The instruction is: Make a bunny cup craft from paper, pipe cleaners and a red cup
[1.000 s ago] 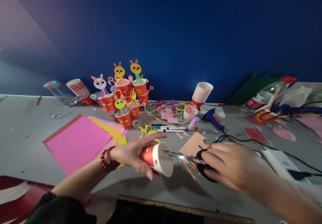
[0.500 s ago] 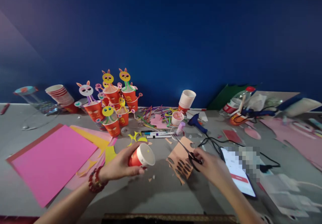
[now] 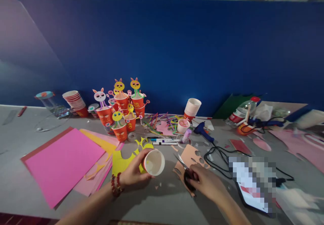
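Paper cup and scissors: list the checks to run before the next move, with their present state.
1. Left hand grips paper cup: ok, mouth faces the camera.
2. Right hand holds scissors: ok, at the black handles.
3. Blades open: cannot tell, too small.
4. Blades apart from the cup: ok, they lie over the peach paper.
5. Black cable away from blades: ok.

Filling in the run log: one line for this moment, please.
left hand: holds paper cup | right hand: grips scissors over peach paper
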`<state>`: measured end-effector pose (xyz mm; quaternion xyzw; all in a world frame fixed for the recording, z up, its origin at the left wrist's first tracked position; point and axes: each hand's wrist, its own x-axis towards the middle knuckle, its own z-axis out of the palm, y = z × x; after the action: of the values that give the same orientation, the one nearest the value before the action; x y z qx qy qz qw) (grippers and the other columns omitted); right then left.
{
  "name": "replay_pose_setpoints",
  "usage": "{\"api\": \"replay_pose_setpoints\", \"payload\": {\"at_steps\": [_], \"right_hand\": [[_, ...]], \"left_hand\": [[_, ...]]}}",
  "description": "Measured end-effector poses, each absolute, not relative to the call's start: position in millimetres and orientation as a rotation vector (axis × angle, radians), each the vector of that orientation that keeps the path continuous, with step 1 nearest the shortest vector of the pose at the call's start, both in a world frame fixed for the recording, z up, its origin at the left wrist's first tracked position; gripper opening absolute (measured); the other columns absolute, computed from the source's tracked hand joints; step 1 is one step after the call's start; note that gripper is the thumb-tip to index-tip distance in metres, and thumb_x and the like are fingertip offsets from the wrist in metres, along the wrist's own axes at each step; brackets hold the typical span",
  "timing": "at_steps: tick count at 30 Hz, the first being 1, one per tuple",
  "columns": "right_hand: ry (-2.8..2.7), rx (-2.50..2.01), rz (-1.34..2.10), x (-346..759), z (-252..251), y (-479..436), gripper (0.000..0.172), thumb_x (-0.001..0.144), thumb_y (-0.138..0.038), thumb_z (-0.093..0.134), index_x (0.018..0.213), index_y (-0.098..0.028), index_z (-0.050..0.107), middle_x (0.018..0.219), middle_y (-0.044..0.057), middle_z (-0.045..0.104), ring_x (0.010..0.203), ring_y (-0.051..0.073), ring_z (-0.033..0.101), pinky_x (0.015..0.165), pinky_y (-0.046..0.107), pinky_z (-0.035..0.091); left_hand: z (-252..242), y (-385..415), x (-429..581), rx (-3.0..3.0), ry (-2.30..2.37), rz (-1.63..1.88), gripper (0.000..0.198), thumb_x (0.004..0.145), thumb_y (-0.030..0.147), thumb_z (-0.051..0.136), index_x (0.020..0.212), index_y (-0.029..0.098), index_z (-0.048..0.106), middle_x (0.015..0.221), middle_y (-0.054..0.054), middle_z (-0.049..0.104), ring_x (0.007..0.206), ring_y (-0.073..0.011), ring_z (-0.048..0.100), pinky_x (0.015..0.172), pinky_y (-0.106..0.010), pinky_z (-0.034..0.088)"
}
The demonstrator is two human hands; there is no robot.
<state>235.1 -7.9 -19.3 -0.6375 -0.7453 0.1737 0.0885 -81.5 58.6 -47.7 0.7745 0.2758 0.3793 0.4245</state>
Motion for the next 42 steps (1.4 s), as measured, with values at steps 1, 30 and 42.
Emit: {"api": "replay_pose_setpoints", "payload": {"at_steps": [1,30,42], "right_hand": [[-2.207,-1.883,0.544,231.8,-14.7,-8.3,0.005,0.081,-0.019,0.059,0.077,-0.021,0.06,0.077,0.002,0.069,0.072,0.021,0.066,0.062,0.028,0.042],[-1.684,-1.384,0.57,173.5,-58.3,48.0,0.086,0.083,-0.041,0.073,0.154,-0.022,0.029,0.145,0.017,0.054,0.13,0.034,0.055,0.105,0.051,0.047],[-1.793,-1.505,0.465,173.8,-67.7,48.6,0.074,0.078,-0.043,0.072,0.142,-0.02,0.043,0.134,0.018,0.063,0.126,0.037,0.059,0.1,0.053,0.05]], "left_hand": [[-48.7,57.3,-80.2,1.939,0.696,0.96,0.073,0.074,0.047,0.079,0.133,0.021,0.044,0.133,-0.017,0.054,0.122,-0.0326,0.054,0.106,-0.046,0.043],[-71.8,79.2,-92.7,1.906,1.267,1.262,0.027,0.094,0.028,0.049,0.068,0.021,0.043,0.063,0.004,0.045,0.06,-0.0133,0.047,0.06,-0.025,0.042],[-55.9,58.6,-74.2,2.446,1.167,0.825,0.015,0.092,0.022,0.053,0.095,0.02,0.067,0.1,-0.008,0.067,0.094,-0.022,0.063,0.085,-0.037,0.051]]}}
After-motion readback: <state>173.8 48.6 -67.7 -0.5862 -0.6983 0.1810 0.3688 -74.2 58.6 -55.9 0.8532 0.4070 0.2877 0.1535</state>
